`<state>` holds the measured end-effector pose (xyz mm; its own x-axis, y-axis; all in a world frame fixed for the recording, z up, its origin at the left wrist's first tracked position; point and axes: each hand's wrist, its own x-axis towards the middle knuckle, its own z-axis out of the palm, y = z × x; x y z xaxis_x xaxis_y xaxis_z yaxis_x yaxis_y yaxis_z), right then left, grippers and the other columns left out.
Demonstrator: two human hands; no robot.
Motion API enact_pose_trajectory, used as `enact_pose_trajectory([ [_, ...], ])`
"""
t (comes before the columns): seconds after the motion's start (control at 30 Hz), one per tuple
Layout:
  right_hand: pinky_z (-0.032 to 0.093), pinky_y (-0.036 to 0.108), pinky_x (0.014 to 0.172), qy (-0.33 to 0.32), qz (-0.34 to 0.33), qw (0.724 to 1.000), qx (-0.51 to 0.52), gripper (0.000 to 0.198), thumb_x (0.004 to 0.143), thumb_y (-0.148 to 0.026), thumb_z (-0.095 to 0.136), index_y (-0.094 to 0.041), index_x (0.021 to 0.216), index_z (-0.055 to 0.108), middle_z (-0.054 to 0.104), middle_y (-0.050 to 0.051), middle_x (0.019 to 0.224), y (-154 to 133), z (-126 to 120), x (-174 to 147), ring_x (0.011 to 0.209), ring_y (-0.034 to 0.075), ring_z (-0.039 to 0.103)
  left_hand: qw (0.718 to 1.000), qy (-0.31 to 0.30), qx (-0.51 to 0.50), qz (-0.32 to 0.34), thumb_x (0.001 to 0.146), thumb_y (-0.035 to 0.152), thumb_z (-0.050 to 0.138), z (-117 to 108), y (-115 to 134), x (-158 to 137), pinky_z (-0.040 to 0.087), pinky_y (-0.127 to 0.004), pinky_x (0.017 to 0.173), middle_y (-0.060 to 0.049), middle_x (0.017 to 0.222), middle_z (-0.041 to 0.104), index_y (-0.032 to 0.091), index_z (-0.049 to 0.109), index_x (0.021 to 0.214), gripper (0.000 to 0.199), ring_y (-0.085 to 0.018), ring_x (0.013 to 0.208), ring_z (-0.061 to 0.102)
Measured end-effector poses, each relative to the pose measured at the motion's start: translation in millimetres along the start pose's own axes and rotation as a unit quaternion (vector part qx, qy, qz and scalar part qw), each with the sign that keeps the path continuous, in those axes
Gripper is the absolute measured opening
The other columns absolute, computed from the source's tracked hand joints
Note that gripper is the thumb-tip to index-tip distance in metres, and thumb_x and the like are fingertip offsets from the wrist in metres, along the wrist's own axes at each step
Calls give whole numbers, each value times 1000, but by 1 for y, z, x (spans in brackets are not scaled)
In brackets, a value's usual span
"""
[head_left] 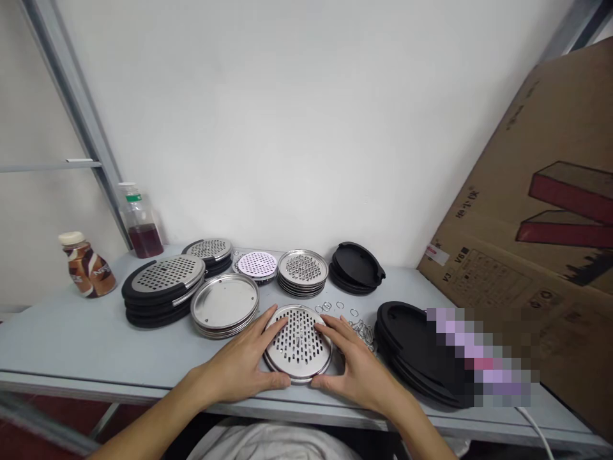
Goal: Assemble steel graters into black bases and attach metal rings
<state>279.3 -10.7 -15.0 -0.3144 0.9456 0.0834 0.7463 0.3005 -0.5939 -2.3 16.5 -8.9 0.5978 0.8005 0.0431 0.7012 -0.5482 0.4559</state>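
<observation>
A round metal grater plate (299,342) with rows of slotted teeth lies flat near the table's front edge, with another metal rim visible beneath it. My left hand (242,361) grips its left side, thumb at the near rim and fingers over the top. On the opposite side, my right hand (357,361) holds the rim the same way. Right behind my right hand are loose wire rings (363,333). To the left sits a stack of plain metal discs (225,300); black round bases (416,351) are piled to the right.
Black-rimmed grater discs (165,281) are stacked at left. Behind stand a pile of grater plates (302,268), a lilac-looking perforated disc (257,264) and more black bases (357,265). Two bottles, one brown-labelled (89,265), occupy the left end. A large cardboard box (527,255) leans at right.
</observation>
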Motion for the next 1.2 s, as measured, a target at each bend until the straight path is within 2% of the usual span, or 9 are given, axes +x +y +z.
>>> enact_pose_trajectory([
  [0.1,26,54,118,-2,-1,1000,-6,90,67,-59,77,-27,145,46,31,9,158,-6,-3,-1,147,37,19,1000,8,-7,6,77,60,70,1,0,0,25,-51,118,-9,164,8,32,19,155,97,-35,148,18],
  [0.2,33,51,114,45,-25,999,-7,73,75,-56,72,-26,139,53,42,10,152,-19,-16,3,140,35,38,1000,13,-18,9,77,60,70,0,0,0,26,-52,117,-10,164,10,31,22,155,96,-36,147,20],
  [0.37,57,37,82,121,15,993,-6,37,92,-46,53,-19,111,71,75,10,105,-21,-66,40,94,26,71,1000,13,-17,0,75,59,72,-2,0,-1,26,-50,118,-7,164,11,32,24,154,96,-35,147,20],
  [0.43,55,31,82,130,95,979,-122,32,93,-44,51,-23,103,73,77,5,95,-6,-90,65,91,23,72,1000,11,-21,-4,75,60,72,-2,1,-1,26,-50,118,-7,164,11,33,24,154,96,-36,147,21],
  [0.6,49,43,94,194,233,929,-212,30,92,-25,58,-6,113,66,68,22,113,49,-130,119,112,33,62,999,12,-29,-9,74,58,74,-2,2,-1,27,-50,118,-7,164,12,32,26,154,96,-35,147,22],
  [0.73,54,43,88,188,304,906,-225,34,94,-34,61,-15,122,58,60,11,123,77,-134,136,105,23,63,999,14,-30,-4,74,61,73,-2,1,-1,27,-50,118,-8,164,12,32,26,154,97,-35,147,22],
  [0.83,54,42,88,188,321,901,-225,34,94,-34,61,-16,123,58,60,10,124,85,-134,141,103,22,63,999,11,-30,-4,73,64,72,-2,0,0,27,-50,118,-7,164,12,33,25,154,98,-35,147,22],
  [1.03,50,37,75,242,296,898,-218,34,83,-33,63,-5,100,69,69,24,96,76,-150,144,97,34,66,999,20,-40,1,73,61,73,-1,-1,-1,28,-50,118,-7,164,13,33,27,153,96,-35,147,22],
  [1.2,47,33,73,295,238,905,-193,53,83,-40,54,-12,128,56,71,11,80,39,-164,117,89,28,67,1000,1,-20,2,75,65,69,-2,-1,0,26,-50,118,-8,164,7,32,21,155,99,-36,148,19],
])
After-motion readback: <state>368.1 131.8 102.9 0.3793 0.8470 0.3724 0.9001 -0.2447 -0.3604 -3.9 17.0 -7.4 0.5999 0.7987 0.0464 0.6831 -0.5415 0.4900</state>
